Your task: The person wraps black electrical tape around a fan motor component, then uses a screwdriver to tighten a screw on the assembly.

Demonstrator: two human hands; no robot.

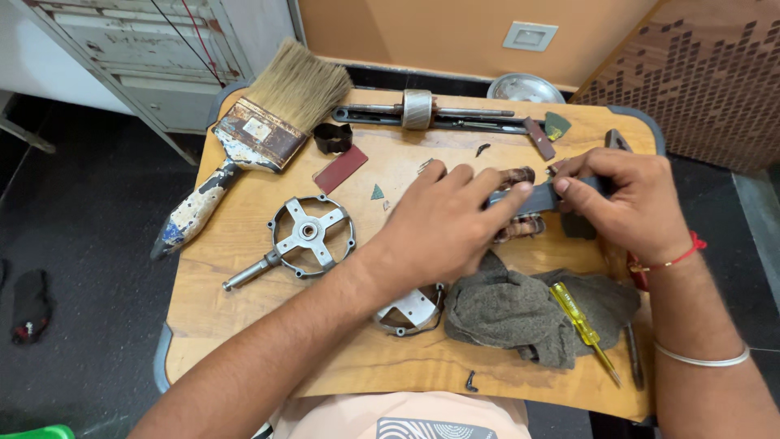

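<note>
left hand [439,223] fingers clamped on copper-wound motor part [517,176] | right hand [630,203] fingers pinching dark flat tool [543,197] | part likely heavy, stiff; windings fragile, grip core | grey cloth [508,313] near on surface [244,309]

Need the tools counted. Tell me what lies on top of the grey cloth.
A yellow-handled screwdriver lies across the grey cloth. Whatever sits beneath the cloth's folds is covered.

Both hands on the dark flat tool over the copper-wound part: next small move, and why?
Probably steady the copper-wound coil part with the left hand before pressing further. The dark flat metal tool is pinched between both hands, the right hand at its far end, and its tip lies over the windings, mostly hidden under the fingers, so the coil could shift.
</note>
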